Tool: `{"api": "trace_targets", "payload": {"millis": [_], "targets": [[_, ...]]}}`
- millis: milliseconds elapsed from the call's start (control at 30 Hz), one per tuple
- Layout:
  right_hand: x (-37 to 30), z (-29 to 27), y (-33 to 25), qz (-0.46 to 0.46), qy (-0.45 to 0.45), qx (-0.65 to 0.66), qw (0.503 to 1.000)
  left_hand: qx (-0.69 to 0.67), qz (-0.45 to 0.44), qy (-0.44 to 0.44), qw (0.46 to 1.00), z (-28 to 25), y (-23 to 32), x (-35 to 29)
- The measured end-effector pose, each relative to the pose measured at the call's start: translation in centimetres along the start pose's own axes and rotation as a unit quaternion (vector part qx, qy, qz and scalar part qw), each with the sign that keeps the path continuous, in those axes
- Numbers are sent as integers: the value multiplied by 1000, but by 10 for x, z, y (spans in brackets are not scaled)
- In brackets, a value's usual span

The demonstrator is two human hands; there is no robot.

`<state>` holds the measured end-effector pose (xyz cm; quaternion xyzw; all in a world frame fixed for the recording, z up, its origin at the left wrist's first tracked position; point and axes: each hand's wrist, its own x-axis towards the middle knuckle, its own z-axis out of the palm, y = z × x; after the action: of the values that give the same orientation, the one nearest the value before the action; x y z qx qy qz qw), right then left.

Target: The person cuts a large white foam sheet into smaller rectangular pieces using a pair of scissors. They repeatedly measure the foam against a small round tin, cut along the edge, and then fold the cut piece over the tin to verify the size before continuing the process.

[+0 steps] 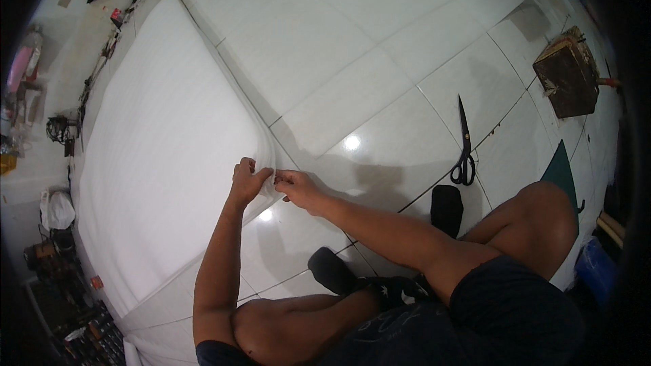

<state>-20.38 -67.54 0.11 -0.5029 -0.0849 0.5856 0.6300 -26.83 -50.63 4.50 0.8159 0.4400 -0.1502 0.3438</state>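
Note:
A large flat slab wrapped in white cloth lies on the floor to my left, and its rounded near corner points toward me. My left hand grips the cloth at this corner, thumb and fingers bent around a fold. Right beside it, my right hand has its fingers pinched together on the edge of the same cloth. My fingers partly hide the fold, so any small item between them cannot be made out. Black-handled scissors lie on the tiles to the right, apart from both hands.
Pale glossy tiles make up the floor. A worn brown block stands at the far right, with a dark green sheet nearer my knee. Along the left wall sit a white plastic bag and dark clutter.

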Motion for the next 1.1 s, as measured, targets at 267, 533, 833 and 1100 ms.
{"api": "trace_targets", "payload": {"millis": [267,533,833,1100], "targets": [[-6,-13,-1,-62,-3,-177,982,3,-4,-14,1000,-2,8,-4],[-10,-23,7,-97,193,-475,853,-29,1,-18,999,3,-3,1],[1,-10,9,-118,124,-195,966,6,1,-16,1000,1,2,0],[-9,-9,-9,-74,-36,-144,986,10,-28,-14,999,-2,6,-7]]}}
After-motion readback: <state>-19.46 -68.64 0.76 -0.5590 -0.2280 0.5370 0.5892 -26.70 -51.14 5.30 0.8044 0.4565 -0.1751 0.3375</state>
